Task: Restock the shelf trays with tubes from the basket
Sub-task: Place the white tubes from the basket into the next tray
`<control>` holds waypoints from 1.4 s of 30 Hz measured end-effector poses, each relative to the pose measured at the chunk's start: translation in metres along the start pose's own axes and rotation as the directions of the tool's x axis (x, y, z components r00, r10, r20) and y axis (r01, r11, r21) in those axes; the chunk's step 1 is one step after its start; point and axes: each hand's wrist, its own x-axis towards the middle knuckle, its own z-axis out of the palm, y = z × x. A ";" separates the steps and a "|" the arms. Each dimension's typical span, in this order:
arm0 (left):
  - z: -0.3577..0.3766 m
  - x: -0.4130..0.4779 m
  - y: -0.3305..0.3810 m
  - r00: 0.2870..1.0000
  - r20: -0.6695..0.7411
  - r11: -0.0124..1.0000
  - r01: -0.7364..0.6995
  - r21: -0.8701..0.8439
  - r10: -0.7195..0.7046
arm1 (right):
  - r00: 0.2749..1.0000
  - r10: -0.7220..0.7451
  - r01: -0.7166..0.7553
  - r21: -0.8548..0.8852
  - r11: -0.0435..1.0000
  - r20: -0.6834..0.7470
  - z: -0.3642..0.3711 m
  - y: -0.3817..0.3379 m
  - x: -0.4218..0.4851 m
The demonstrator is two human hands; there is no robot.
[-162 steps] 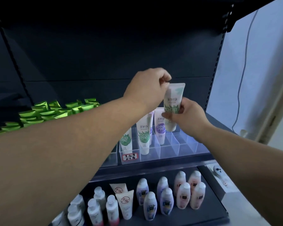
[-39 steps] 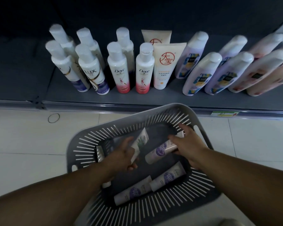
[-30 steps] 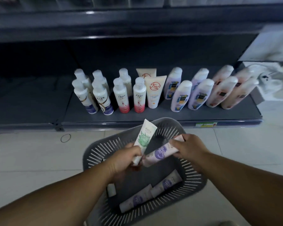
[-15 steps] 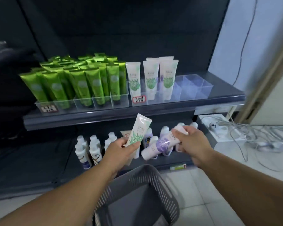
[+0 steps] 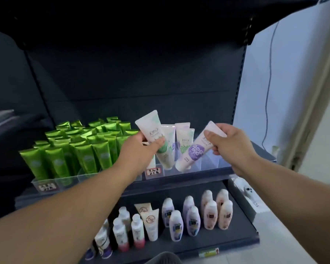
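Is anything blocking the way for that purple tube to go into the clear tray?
Nothing visible does. The right hand holds the purple tube just above the clear tray, whose right-hand compartments look open.

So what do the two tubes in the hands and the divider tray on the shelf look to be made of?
Green-print tube in the left hand and purple-print tube in the right hand: likely soft plastic, pale satin skin, flat crimped ends. Divider tray: clear rigid plastic, probably acrylic, since the shelf shows through its glossy walls.

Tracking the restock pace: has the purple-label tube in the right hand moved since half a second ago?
Yes. The purple-label tube has risen from below the shelf edge to the clear tray, held by the right hand.
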 end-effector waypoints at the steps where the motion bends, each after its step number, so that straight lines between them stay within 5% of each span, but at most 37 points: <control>1: -0.004 0.009 0.007 0.999 -0.029 1.000 -0.030 0.004 0.030 | 0.999 -0.045 0.045 0.000 0.999 0.006 0.004 -0.011 0.010; 10: -0.045 0.082 0.041 0.941 -0.261 0.974 -0.227 -0.016 0.215 | 0.907 -0.417 0.420 -0.133 0.898 0.054 0.071 -0.075 0.082; 16: -0.057 0.112 0.012 0.936 -0.281 0.976 -0.216 0.024 0.214 | 0.896 -0.370 0.442 -0.416 0.794 0.246 0.112 -0.072 0.112; 24: -0.067 0.128 -0.018 0.954 -0.242 0.981 -0.190 -0.026 0.179 | 0.893 -0.234 0.417 -0.512 0.751 0.385 0.149 -0.048 0.130; 32: -0.065 0.128 -0.030 0.959 -0.224 0.982 -0.188 -0.035 0.176 | 0.855 -0.041 0.466 -0.732 0.498 0.517 0.165 -0.030 0.137; 42: -0.061 0.123 -0.035 0.962 -0.209 0.982 -0.188 -0.030 0.178 | 0.869 -0.096 0.439 -0.667 0.602 0.486 0.168 -0.024 0.136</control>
